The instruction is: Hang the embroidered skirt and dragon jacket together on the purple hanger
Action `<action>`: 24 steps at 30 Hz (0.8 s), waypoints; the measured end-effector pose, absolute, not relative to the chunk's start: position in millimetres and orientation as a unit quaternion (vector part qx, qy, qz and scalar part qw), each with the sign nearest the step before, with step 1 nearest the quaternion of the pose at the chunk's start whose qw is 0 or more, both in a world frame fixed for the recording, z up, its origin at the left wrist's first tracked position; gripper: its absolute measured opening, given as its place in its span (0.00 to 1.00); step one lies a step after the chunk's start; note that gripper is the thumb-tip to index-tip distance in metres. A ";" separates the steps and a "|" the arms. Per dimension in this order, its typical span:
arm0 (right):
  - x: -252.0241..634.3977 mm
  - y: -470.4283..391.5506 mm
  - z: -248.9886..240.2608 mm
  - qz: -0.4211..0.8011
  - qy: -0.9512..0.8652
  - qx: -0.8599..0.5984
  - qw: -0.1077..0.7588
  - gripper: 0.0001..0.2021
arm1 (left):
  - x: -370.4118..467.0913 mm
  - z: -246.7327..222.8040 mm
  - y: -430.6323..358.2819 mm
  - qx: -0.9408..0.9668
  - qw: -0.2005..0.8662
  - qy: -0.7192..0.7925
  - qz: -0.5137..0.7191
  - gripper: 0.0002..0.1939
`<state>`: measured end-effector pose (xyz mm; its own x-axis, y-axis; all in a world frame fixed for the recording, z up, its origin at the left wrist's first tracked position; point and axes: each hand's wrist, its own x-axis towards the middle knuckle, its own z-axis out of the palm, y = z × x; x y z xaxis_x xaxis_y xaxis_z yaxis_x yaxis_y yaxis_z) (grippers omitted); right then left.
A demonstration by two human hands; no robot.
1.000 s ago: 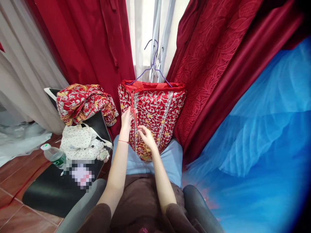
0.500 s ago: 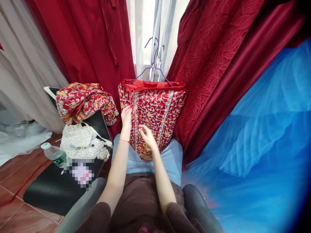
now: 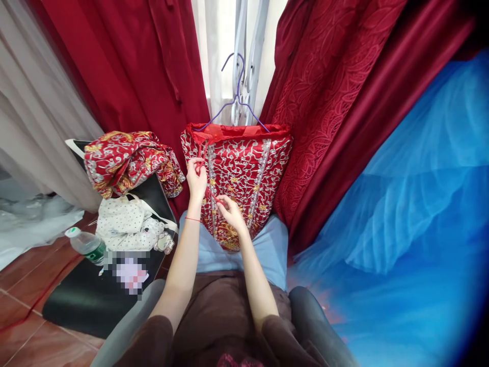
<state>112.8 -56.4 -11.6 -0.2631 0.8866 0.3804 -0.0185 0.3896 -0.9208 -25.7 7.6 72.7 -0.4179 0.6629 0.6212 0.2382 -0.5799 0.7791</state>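
A red embroidered garment [image 3: 239, 173] with silver and gold patterns hangs on a purple hanger [image 3: 237, 97], its lower part on my lap. Red cords [image 3: 205, 149] come down from the left of its waistband. My left hand [image 3: 197, 176] is closed on the cords, in front of the garment's left side. Lower and to the right, my right hand [image 3: 229, 211] pinches the end part of the red cord, which runs slanting between the two hands.
At the left, a black chair [image 3: 82, 300] bears a folded red embroidered cloth [image 3: 126, 163], a dotted white bag [image 3: 122, 221] and a plastic bottle [image 3: 87, 245]. Red curtains [image 3: 130, 66] hang behind; blue tulle [image 3: 405, 214] spreads at the right.
My left hand has shifted slightly left and its fingers have curled round the cords. My right hand stays near the same spot on the cord. The view has shifted a little.
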 end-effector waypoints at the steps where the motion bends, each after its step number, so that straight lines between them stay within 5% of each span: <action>1: 112.8 -56.7 -11.0 0.446 -0.658 -0.328 0.510 0.09 | -26.4 74.1 6.6 0.526 0.139 0.454 0.706 0.10; 12: 118.9 -55.0 -10.1 0.449 -0.648 -0.336 0.516 0.10 | -35.2 80.0 4.8 0.504 0.187 0.488 0.688 0.15; 20: 119.6 -57.4 -8.3 0.447 -0.651 -0.332 0.516 0.10 | -31.8 77.2 -4.1 0.504 0.156 0.453 0.718 0.03; 24: 120.6 -57.0 -8.6 0.438 -0.652 -0.326 0.526 0.09 | -32.7 75.2 -7.9 0.506 0.171 0.471 0.702 0.07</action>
<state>120.6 -57.0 -8.6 -0.2347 0.8860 0.3999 -0.0352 0.4034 -0.9143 -32.7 -7.9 75.2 -0.4305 0.7161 0.5494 0.2367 -0.4979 0.8343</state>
